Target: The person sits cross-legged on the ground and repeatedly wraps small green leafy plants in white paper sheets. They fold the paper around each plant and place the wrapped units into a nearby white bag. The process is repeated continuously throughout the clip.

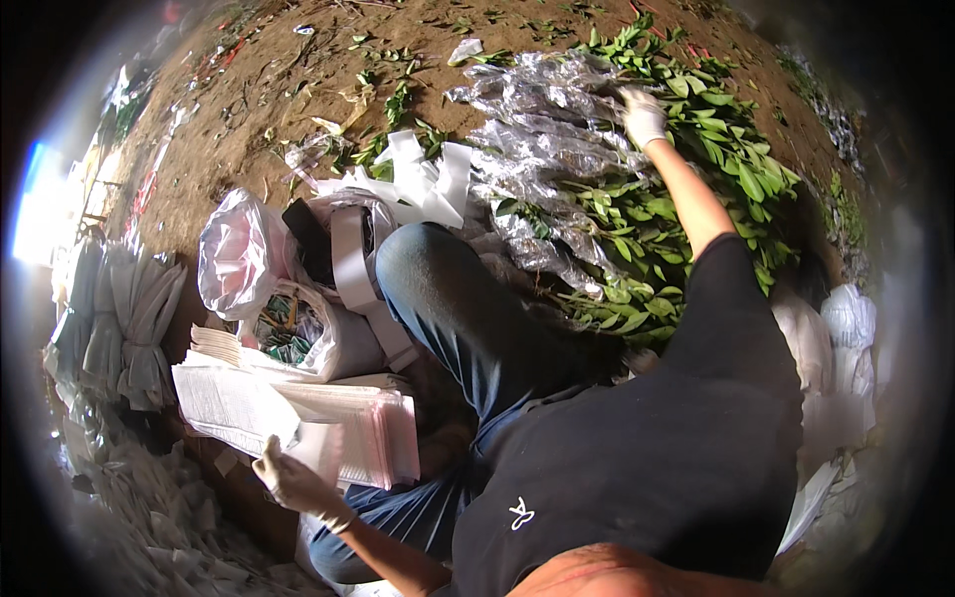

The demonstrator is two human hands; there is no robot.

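My left hand (302, 483), in a pale glove, pinches a thin white sheet (317, 448) beside a stack of papers. This stack has white printed sheets (224, 403) on one side and pink-edged sheets (377, 433) on the other. Far to the upper right, my right hand (643, 118), also gloved, lies on bundles of leafy green stems. Clear plastic (545, 142) wraps one end of these bundles, and their leaves (716, 134) fan out to the right. The fingertips of my right hand are partly hidden, so its grip cannot be made out.
A white plastic bag (239, 261) with pink contents stands near an open bag (336, 336) of scraps. White strips (418, 175) lie beyond my knee (425, 261). Tied plastic sleeves (142, 321) stand at left, above a heap of plastic (171, 507). Leaf litter dots the dirt floor (246, 127).
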